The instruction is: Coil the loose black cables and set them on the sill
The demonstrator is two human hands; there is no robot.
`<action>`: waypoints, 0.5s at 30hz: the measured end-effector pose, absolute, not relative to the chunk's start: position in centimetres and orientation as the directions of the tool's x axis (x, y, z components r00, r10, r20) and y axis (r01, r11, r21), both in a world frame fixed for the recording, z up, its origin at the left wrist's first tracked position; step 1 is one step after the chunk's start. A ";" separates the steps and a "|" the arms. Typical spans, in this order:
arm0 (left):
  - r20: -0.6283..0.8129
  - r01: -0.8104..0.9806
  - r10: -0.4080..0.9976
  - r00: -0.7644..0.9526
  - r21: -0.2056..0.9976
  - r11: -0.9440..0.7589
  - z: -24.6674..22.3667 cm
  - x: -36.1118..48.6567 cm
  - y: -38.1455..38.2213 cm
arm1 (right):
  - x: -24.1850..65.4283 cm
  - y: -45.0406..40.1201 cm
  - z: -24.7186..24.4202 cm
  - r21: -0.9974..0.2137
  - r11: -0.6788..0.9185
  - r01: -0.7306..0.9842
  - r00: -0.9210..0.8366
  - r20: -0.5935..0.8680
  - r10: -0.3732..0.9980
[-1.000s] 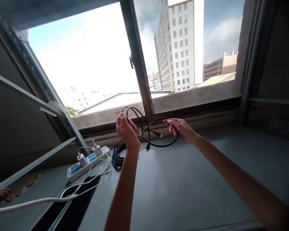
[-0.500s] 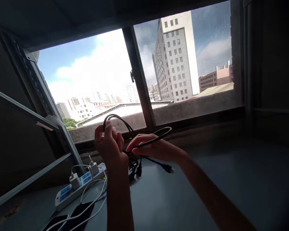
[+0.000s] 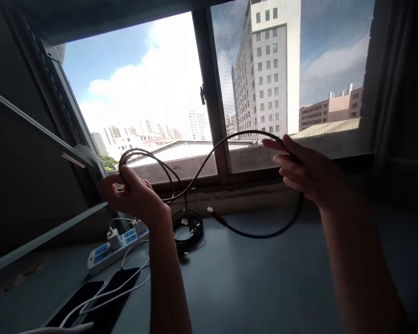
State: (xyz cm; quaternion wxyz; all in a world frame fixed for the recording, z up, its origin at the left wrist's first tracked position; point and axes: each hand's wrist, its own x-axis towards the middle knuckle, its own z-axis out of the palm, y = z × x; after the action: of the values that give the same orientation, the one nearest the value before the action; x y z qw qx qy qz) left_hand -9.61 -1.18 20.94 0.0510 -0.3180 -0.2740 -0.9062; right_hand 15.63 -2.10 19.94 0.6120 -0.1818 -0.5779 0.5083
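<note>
Your left hand (image 3: 132, 195) is closed on looped turns of the black cable (image 3: 209, 155); your right hand (image 3: 308, 174) pinches the same cable farther along, raised before the window (image 3: 209, 93). The slack sags to the table (image 3: 264, 278), plug end near the coil (image 3: 188, 225) (backlit, detail murky). The power strip (image 3: 114, 246) is partly hidden; the phones (image 3: 90, 306) are cut off.

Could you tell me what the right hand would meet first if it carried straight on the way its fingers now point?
The right hand, holding the black cable, points left; it would probably meet the window frame post first, though depth is unclear.
</note>
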 end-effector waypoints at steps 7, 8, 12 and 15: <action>0.614 0.148 0.298 -0.731 0.570 -0.808 20.8 -9.9 -1.5 | 16.2 -2.9 20.3 -0.813 0.437 -0.385 -0.118 0.513 0.850; 0.644 0.158 0.344 -0.684 0.590 -0.792 20.7 -9.7 -1.3 | 15.9 -3.0 20.4 -0.786 0.457 -0.416 -0.078 0.532 0.843; 0.692 0.161 0.499 -0.522 0.655 -0.739 20.1 -9.4 -0.4 | 15.4 -3.0 20.7 -0.675 0.505 -0.538 0.035 0.580 0.814; 0.649 0.098 0.583 -0.489 0.705 -0.702 20.0 -9.1 -0.2 | 15.1 -3.1 20.8 -0.617 0.522 -0.590 0.063 0.609 0.791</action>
State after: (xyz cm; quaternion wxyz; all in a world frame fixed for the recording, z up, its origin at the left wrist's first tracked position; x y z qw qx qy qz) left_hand -9.13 -0.20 19.99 -0.1542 -0.4814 -0.3539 -0.7870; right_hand 15.08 -3.06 20.82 0.7218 -0.1027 -0.4897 0.4782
